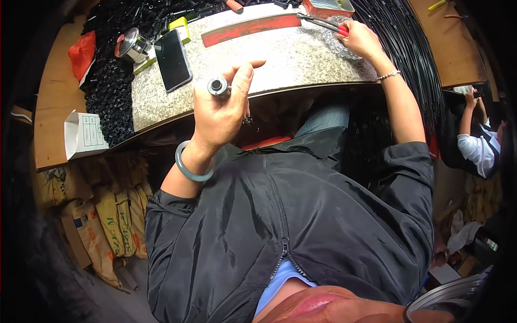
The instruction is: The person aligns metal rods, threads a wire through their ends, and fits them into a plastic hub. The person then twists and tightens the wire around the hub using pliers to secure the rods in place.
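Observation:
My left hand (pixel 223 110) is raised in front of the stone slab (pixel 161 105), its fingers wrapped round a short metal cylinder (pixel 218 86) with a black centre. The index finger points out to the right. At the far right of the slab, my right hand (pixel 362 40) grips the red handles of a pair of pliers (pixel 323 22), whose jaws point left. Crumpled clear plastic (pixel 339 47) lies under that hand. Near the jaws is a worn red flat bar (pixel 253 29). The lower end of the cylinder is hidden by my left palm.
A dark phone (pixel 173 61), a metal lidded cup (pixel 134 47) and a yellow box (pixel 181 29) stand left. Small black parts (pixel 114 110) heap round the slab; long black rods (pixel 396 46) lie right. A white carton (pixel 86 134) sits at the left edge. Another person (pixel 479 145) is at far right.

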Available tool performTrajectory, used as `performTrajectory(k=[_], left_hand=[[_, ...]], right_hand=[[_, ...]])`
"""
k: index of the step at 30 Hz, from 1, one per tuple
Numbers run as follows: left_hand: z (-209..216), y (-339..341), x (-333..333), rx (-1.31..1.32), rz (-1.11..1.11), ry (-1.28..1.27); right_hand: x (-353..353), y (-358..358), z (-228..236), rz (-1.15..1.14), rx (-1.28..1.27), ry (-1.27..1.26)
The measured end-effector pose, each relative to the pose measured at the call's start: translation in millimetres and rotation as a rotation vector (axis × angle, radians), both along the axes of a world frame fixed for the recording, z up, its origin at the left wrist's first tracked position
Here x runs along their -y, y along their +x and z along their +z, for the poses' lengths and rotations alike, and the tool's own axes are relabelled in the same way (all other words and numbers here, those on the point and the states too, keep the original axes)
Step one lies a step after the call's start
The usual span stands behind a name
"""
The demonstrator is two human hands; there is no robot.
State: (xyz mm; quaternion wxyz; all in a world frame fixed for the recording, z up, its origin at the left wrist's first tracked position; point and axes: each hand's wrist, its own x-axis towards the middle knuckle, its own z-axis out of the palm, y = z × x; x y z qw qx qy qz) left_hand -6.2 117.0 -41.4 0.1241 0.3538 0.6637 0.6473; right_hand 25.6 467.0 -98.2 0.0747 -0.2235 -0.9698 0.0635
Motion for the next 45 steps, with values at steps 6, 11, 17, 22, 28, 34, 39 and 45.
performTrajectory(k=[6,11,17,22,28,34,39,45], left_hand=[[1,-1,0,-0.006,0.082,-0.027],[-1,2,0,0.041,0.074,0.019],[-6,2,-1,-0.022,-0.002,0.009],[-7,6,-7,-0.066,0.015,0.024],[1,15,-12,-0.191,-0.015,0.020],[4,24,-9,0.198,-0.029,0.172],[9,25,-5,0.162,-0.002,0.130],[11,23,-2,0.127,0.005,0.112]], right_hand=[[-3,-1,-6,-0.029,0.001,0.056],[4,6,14,-0.069,-0.058,0.019],[0,14,14,-0.091,-0.071,0.006],[50,25,38,-0.032,-0.297,-0.158],[160,52,57,0.604,-0.699,-0.520],[175,39,53,0.848,-1.025,-0.059],[179,32,46,0.891,-1.157,0.085],[179,30,43,0.804,-1.186,0.115]])
